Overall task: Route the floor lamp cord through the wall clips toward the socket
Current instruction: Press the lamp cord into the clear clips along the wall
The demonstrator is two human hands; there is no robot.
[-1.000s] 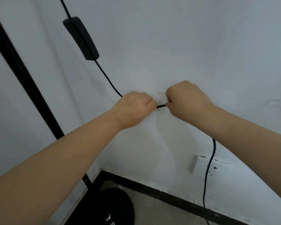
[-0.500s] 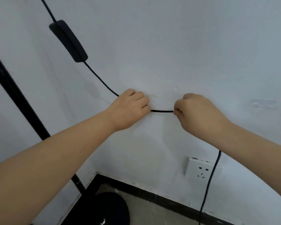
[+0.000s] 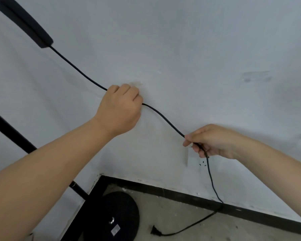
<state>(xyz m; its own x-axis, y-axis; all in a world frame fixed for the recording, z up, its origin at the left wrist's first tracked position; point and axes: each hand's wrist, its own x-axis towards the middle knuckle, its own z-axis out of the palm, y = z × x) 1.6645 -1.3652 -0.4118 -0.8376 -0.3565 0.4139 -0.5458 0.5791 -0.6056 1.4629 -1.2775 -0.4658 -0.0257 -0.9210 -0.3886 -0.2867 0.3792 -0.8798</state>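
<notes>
A thin black lamp cord [image 3: 165,119] runs down the white wall from an inline switch [image 3: 27,26] at the upper left. My left hand [image 3: 122,108] is closed on the cord against the wall, just below a pale clear wall clip [image 3: 136,83]. From there the cord sags to the right into my right hand [image 3: 214,141], which pinches it in front of the white wall socket [image 3: 195,161]. Below my right hand the cord drops to the floor and ends in a loose plug [image 3: 155,232].
The lamp's black pole [image 3: 10,131] slants across the left side down to its round black base [image 3: 116,216] in the corner. A black skirting strip [image 3: 189,195] runs along the foot of the wall above a bare concrete floor [image 3: 207,228].
My right hand has slid along the cord, down and to the right, away from my left hand and in front of the socket. The view has tilted down, showing the plug on the floor.
</notes>
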